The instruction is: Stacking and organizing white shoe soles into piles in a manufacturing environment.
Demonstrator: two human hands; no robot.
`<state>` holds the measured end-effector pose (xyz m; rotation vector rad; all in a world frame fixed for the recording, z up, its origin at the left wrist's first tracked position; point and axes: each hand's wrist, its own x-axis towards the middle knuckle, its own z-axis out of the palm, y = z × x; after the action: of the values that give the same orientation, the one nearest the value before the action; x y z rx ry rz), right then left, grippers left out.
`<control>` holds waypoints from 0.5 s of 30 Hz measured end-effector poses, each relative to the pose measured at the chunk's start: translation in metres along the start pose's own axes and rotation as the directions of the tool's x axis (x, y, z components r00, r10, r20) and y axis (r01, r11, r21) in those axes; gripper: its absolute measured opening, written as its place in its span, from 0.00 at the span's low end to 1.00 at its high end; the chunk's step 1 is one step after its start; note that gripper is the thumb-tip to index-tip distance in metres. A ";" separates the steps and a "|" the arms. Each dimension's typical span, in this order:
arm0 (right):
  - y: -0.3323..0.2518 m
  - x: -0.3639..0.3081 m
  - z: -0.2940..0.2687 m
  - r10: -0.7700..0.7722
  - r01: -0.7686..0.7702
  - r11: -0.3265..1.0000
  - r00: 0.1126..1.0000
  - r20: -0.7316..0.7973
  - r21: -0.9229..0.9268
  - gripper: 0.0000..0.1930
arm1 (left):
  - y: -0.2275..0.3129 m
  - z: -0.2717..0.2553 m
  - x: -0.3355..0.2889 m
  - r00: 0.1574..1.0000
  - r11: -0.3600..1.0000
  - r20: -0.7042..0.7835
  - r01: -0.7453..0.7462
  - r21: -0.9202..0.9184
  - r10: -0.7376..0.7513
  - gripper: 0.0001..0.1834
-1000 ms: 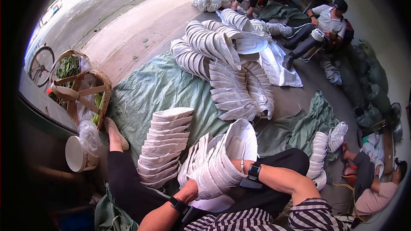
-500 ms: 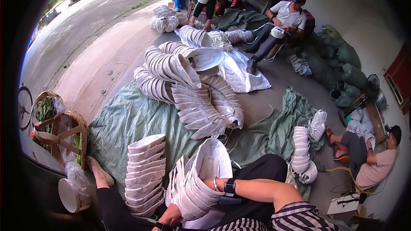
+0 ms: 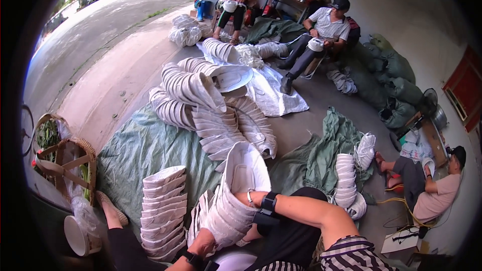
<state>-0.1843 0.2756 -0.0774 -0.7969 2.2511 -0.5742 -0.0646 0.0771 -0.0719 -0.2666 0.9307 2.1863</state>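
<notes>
Supporting one basket stack (image 3: 232, 215) between two hands (image 3: 203, 242), too hidden to tell how open, beside one separate pile (image 3: 163, 212).

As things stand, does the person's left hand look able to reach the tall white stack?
Probably yes: the tall white stack stands close to the left hand, with nothing obvious between them, though that hand would likely have to leave the nested bundle first.

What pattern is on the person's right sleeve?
The right sleeve has dark and pale stripes, best seen in the head view, near the lower edge.
</notes>
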 end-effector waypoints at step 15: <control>0.070 0.016 -0.022 -0.043 0.092 0.950 0.985 0.165 -0.299 0.16 | -0.015 -0.004 0.069 0.978 0.978 -0.038 -0.206 -0.028 0.205 0.20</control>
<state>-0.2356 0.3193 -0.1109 -1.0385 2.2000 -0.1841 -0.1031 0.1192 -0.1134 -0.2326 0.9806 2.3936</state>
